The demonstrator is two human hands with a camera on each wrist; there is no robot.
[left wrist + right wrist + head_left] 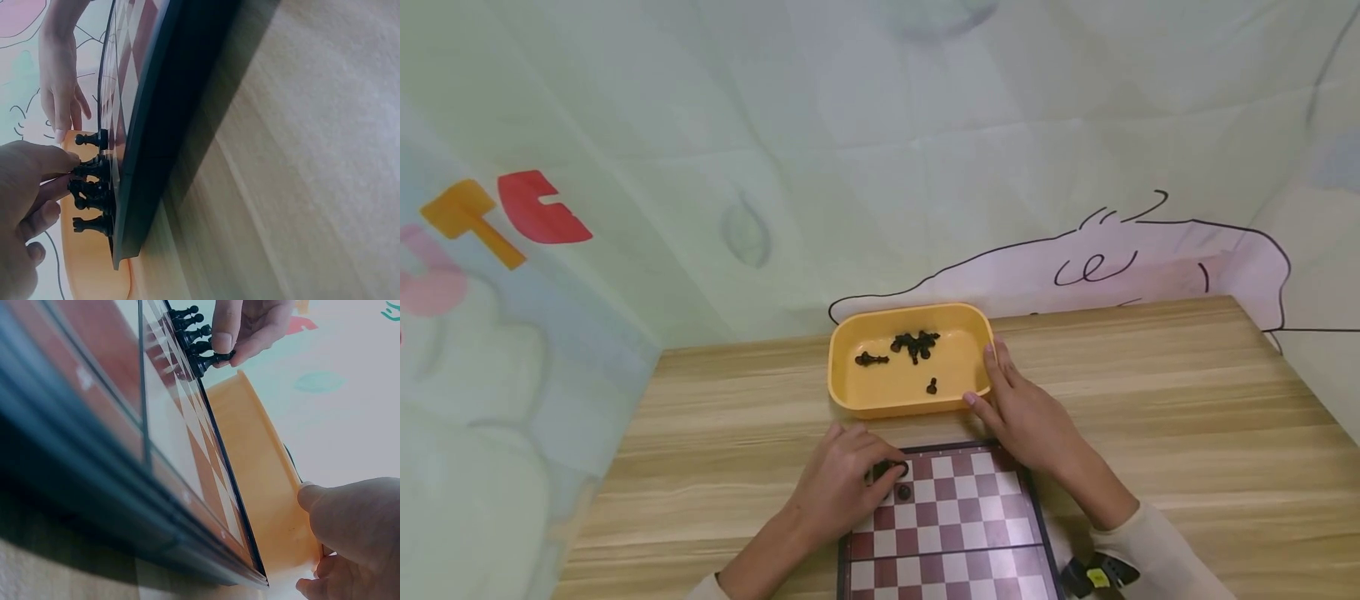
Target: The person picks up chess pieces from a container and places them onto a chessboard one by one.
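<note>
My left hand is at the far left corner of a checkered chessboard. Its thumb and forefinger pinch the top of a black chess piece that stands on the board. Beside that piece, the left wrist view has a black rook and other black pieces, partly overlapping. A black pawn stands just in front of the fingers. My right hand grips the right end of a yellow tray, thumb at the front rim and fingers along the side.
Inside the tray lie a small heap of black chess pieces, a longer single piece and a small one. The tray stands behind the board on a wooden table, close to a printed cloth wall.
</note>
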